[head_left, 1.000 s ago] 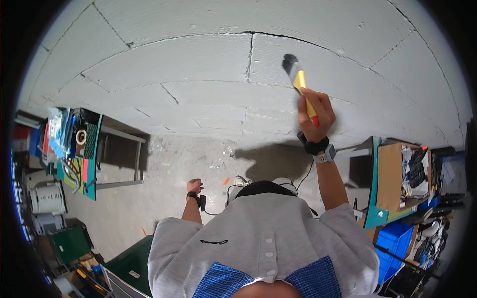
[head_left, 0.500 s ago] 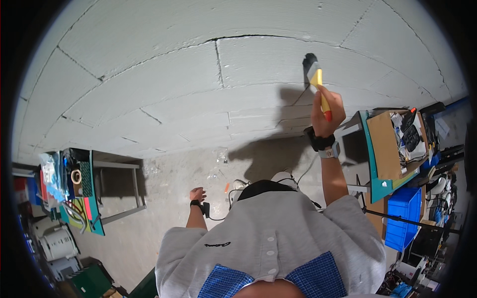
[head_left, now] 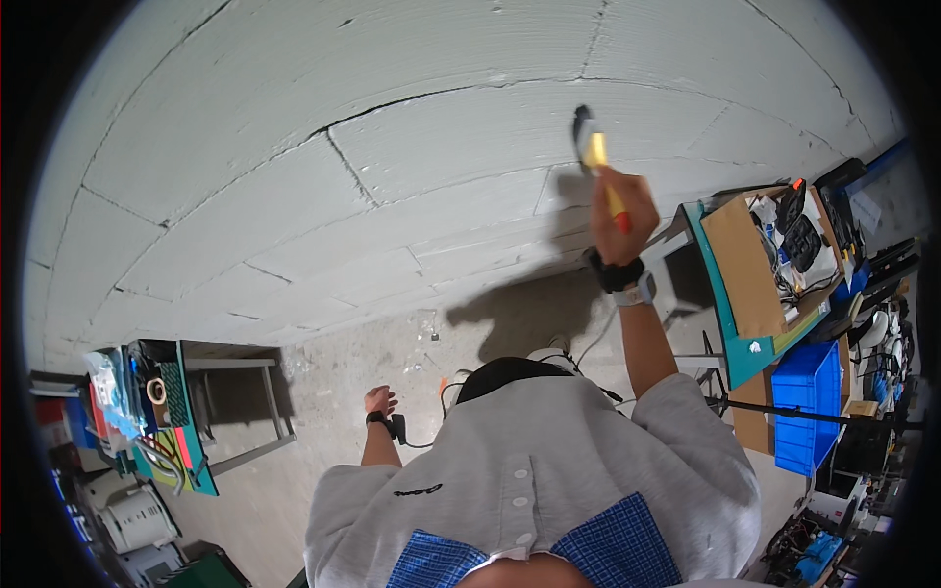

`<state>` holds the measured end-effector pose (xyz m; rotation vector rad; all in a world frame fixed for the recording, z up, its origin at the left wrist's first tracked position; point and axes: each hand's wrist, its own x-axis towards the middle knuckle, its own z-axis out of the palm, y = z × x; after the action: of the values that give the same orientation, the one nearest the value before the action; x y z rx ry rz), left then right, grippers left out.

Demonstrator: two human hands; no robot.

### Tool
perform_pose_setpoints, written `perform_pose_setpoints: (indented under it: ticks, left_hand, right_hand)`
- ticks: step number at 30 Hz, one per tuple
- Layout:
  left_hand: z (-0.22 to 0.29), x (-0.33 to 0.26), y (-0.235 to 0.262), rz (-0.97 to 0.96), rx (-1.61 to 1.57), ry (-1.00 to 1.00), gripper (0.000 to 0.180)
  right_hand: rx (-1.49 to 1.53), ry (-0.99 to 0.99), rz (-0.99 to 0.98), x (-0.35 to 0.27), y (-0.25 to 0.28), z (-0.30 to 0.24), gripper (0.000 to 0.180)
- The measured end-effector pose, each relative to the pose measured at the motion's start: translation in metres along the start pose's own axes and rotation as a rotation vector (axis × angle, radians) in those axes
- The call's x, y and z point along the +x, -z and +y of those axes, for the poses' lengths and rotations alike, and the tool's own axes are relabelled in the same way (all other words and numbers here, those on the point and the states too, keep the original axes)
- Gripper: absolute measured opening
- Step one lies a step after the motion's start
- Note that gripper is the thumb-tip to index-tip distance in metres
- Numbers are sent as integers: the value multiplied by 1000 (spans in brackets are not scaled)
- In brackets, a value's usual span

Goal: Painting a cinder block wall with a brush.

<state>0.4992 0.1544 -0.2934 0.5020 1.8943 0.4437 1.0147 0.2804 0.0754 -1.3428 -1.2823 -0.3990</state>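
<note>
My right hand [head_left: 627,208] is closed around the handle of a paintbrush [head_left: 599,157]. The handle is yellow with a red end, and the dark bristles point up at the white-painted block wall [head_left: 470,137]. Bristles and their shadow meet there, so they seem to touch the wall; the brush is a little blurred. Low on the left, my left hand [head_left: 380,400] hangs beside my body over the floor, holding nothing, its fingers loosely apart. Dark bands circle both wrists, and a watch sits on the right one.
At right, a green-topped table [head_left: 720,304] stands by the wall, bearing a cardboard box [head_left: 742,269] of cables and gear. Below it is a blue crate [head_left: 806,407]. Another table [head_left: 199,431] at left carries tape and bags. A cable runs across the concrete floor [head_left: 323,392].
My view has turned, and I stand further right along the wall. The brush in my right hand has shifted over the blocks and tilts more to the left. My left hand still hangs.
</note>
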Motion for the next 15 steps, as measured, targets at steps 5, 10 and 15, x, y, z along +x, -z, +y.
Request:
perform_pose_setpoints:
  ticks: [5, 10, 15]
  left_hand:
    - [9, -12, -21, 20, 10, 56, 30]
    - [23, -26, -51, 3, -50, -13, 32]
    - [30, -43, -69, 11, 28, -13, 32]
  right_hand:
    - [166, 221, -105, -2, -15, -16, 24]
    - [-37, 99, 38, 15, 28, 55, 22]
    - [-5, 98, 89, 25, 48, 87, 21]
